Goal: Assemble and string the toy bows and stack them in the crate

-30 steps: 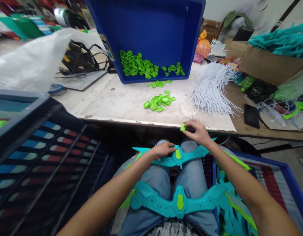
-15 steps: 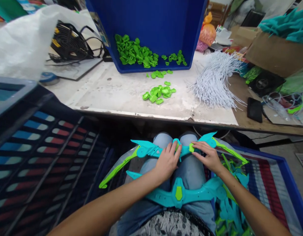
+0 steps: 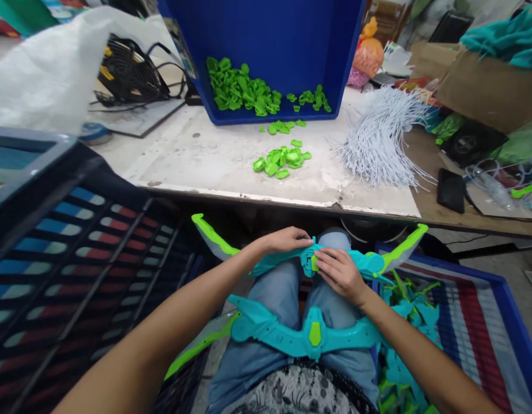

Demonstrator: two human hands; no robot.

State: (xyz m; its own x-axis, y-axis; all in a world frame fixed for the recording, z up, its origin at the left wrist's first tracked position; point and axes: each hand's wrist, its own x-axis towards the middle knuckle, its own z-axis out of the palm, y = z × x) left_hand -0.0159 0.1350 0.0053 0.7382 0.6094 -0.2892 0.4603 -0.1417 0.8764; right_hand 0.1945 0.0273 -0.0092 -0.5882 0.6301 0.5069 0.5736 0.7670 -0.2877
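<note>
Head view: the left hand [image 3: 289, 238] lies palm-down on the far turquoise bow-shaped part [image 3: 361, 263], its fingers stretched along the upper edge near the central hub. The thumb is hidden, so whether it grips or merely rests cannot be told; the placing suggests steadying. The right hand [image 3: 340, 273] is narrow, fingertips drawn in at the hub on a small lime piece [image 3: 314, 263]; its thumb is also out of sight. Whether that piece is seated cannot be determined.

The far part spans both knees, lime ends pointing away from the body, its hub above the gap between the legs. The lap evidently serves as a work rest, leaving both hands available at the hub.

Nearer the waist, a second bow-shaped part [image 3: 283, 338] lies across the thighs, a lime inset [image 3: 314, 333] at its centre; its ends point back toward the person.

Beyond the knees, loose lime pieces [image 3: 280, 162] lie on the table [image 3: 192, 167] near its front edge, presumably for easy reach. Behind them a blue bin [image 3: 287, 46] faces the person with more pieces inside, access being the likely reason. A crate [image 3: 502, 287] at the right holds turquoise and lime parts.
</note>
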